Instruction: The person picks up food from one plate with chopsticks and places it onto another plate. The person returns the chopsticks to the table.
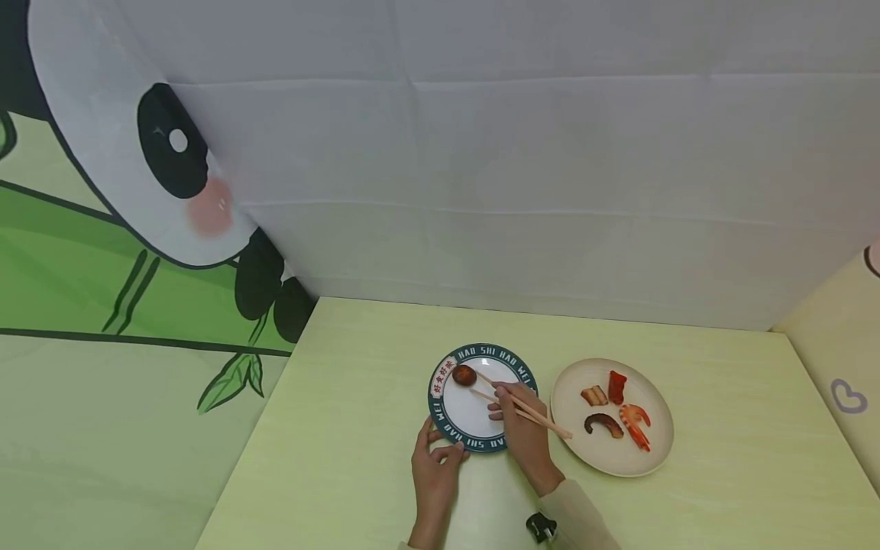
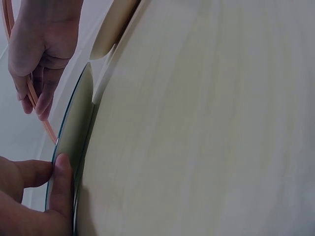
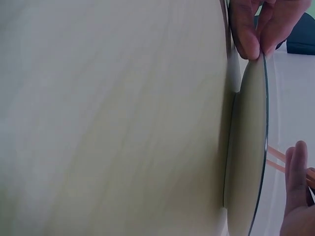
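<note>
My left hand (image 1: 436, 470) pinches the lower left rim of a round plate (image 1: 450, 429) with a dark green lettered border and a white middle. In the left wrist view, thumb and fingers meet at that plate's edge (image 2: 71, 123). My right hand (image 1: 525, 431) holds a pair of light wooden chopsticks (image 1: 543, 422) over the plate, their tips parted. One tip is right by a round brown piece of food like a mushroom cap (image 1: 464, 375), which lies at the plate's upper left. The right wrist view shows the chopsticks (image 3: 276, 153) beyond the plate rim.
A cream plate (image 1: 605, 464) stands to the right, close to the green-rimmed one. On it lie a shrimp (image 1: 635, 425), a red piece (image 1: 616, 387), a striped piece (image 1: 594, 395) and a curved brown piece (image 1: 605, 424). A pale cloth wall (image 1: 550, 191) rises behind the table (image 1: 742, 428).
</note>
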### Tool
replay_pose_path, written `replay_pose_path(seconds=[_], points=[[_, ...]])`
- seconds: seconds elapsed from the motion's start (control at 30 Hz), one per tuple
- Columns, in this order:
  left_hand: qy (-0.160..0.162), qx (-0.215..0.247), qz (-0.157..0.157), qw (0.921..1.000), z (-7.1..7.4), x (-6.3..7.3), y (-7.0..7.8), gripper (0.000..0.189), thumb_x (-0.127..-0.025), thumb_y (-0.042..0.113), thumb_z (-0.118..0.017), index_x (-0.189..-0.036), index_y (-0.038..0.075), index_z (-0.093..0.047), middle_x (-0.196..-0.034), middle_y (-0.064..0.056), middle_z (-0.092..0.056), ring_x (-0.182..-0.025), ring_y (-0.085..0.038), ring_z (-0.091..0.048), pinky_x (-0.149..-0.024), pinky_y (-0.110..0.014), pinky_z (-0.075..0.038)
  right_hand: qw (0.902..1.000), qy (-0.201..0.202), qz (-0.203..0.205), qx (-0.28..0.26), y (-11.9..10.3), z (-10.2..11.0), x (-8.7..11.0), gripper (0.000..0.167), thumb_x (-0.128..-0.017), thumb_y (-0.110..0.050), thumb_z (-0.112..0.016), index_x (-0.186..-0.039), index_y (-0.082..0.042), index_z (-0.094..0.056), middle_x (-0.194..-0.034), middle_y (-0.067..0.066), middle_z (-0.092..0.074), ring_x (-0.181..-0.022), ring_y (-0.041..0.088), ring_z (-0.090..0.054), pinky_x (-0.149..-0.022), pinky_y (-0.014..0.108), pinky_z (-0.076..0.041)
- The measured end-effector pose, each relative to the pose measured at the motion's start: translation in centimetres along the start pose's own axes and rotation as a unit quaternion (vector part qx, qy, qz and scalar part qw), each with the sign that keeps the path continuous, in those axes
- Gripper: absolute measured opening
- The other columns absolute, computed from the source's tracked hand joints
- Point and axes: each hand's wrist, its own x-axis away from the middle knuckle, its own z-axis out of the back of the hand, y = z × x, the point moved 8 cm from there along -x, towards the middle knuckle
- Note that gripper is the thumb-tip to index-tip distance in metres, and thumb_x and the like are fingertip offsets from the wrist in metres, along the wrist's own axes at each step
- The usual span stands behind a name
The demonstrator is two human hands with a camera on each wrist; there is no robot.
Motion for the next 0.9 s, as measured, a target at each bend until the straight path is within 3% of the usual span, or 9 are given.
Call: replay_pose_path(seconds=[0.43,0.9], points=[[0.000,0.009,-0.017,0.9998,-0.13,-0.19,-0.09,0.077,-0.085,-0.013,-0.071,-0.156,-0.009,-0.039,-0.119,-0.022,-0.055,-0.076,-0.014,-0.071,-0.067,-0.029,-0.070,0.9993,0.004,0.028,0.026,-0.10,-0.19,-0.32,0.019,-0.103,0.002,-0.062,-0.115,0.008,-0.076,-0.096,0.024,-0.068,-0.077,0.034,-0.076,-0.063,0.023,-0.068],[-0.001,0.014,-0.015,0.9998,-0.26,-0.09,-0.15,0.078,-0.085,-0.014,-0.073,-0.155,-0.009,-0.040,-0.119,-0.022,-0.055,-0.080,-0.020,-0.072,-0.067,-0.030,-0.070,0.9978,-0.007,0.055,0.036,-0.25,-0.59,-0.56,0.018,-0.103,0.002,-0.063,-0.115,0.008,-0.076,-0.097,0.022,-0.069,-0.076,0.030,-0.076,-0.061,0.025,-0.069]])
